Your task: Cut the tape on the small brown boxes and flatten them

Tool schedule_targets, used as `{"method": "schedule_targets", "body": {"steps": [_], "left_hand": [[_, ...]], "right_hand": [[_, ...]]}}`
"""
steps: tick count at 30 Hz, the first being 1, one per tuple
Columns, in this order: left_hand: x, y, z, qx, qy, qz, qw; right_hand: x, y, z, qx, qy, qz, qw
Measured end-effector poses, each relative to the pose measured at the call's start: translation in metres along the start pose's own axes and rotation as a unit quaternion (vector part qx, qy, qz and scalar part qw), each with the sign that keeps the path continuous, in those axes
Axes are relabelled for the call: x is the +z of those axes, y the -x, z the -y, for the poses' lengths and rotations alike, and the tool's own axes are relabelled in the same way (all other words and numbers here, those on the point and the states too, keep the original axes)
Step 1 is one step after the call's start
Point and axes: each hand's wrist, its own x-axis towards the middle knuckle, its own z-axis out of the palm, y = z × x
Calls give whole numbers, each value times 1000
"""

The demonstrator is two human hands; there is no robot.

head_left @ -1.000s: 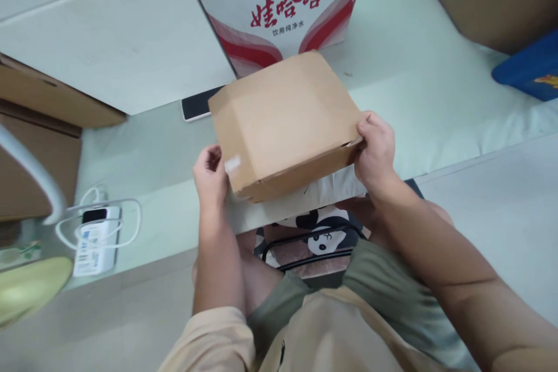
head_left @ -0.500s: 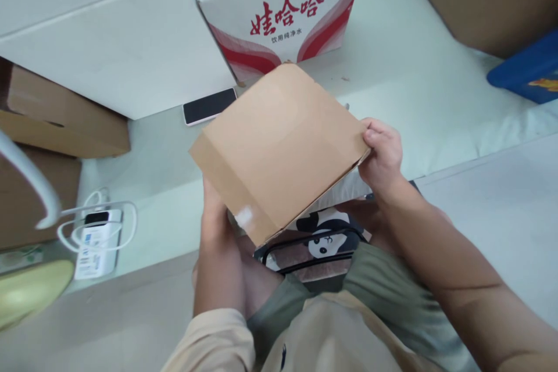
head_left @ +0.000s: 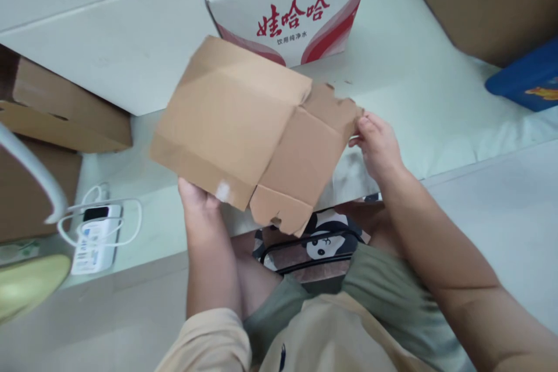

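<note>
A flattened brown cardboard box (head_left: 226,110) is held up in front of me, its large panel to the left and a narrower panel with notched flaps folded out to the right. My left hand (head_left: 197,195) grips its lower left edge from beneath, most of the fingers hidden behind the board. At the right, my right hand (head_left: 377,142) pinches the corner of a notched flap between thumb and fingers. A small white patch shows on the box near my left hand.
A white and red carton (head_left: 290,17) stands behind, beside a large white box (head_left: 104,40). A white power strip (head_left: 96,244) with a looped cable lies at left, near a lamp arm (head_left: 32,168). Blue container (head_left: 525,75) at right; a panda-print seat (head_left: 322,244) between my legs.
The cardboard box has shifted left and its side panel with notched flaps now shows, swung out to the right. My left hand moved left; the phone behind is now hidden.
</note>
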Motion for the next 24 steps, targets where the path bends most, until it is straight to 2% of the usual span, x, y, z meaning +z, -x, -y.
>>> {"method": "schedule_targets", "body": {"steps": [2, 4, 8, 11, 14, 16, 18, 20, 22, 24], "left_hand": [[9, 5, -1, 31, 15, -14, 999], [14, 9, -1, 56, 15, -3, 998], [16, 12, -3, 90, 42, 19, 995], [12, 11, -10, 45, 77, -28, 996], [8, 11, -19, -36, 85, -89, 992], [6, 12, -23, -63, 85, -103, 989], [4, 12, -24, -70, 90, -91, 989], [1, 12, -22, -71, 95, -68, 991], [-1, 11, -19, -70, 99, -54, 991], [-2, 9, -16, -65, 96, -52, 992]], "right_hand": [[5, 4, 1, 65, -55, 85, 993], [12, 11, 4, 107, -71, 132, 983], [26, 27, 15, 130, -96, 105, 981], [22, 37, 24, 116, -137, 69, 981], [1, 47, 29, 93, -149, 9, 984], [-23, 55, 32, 76, -126, -86, 985], [-51, 63, 38, 49, -81, -200, 975], [-76, 68, 46, 11, -37, -282, 959], [-97, 64, 56, -28, -1, -325, 945], [-108, 47, 67, -60, 28, -359, 931]]}}
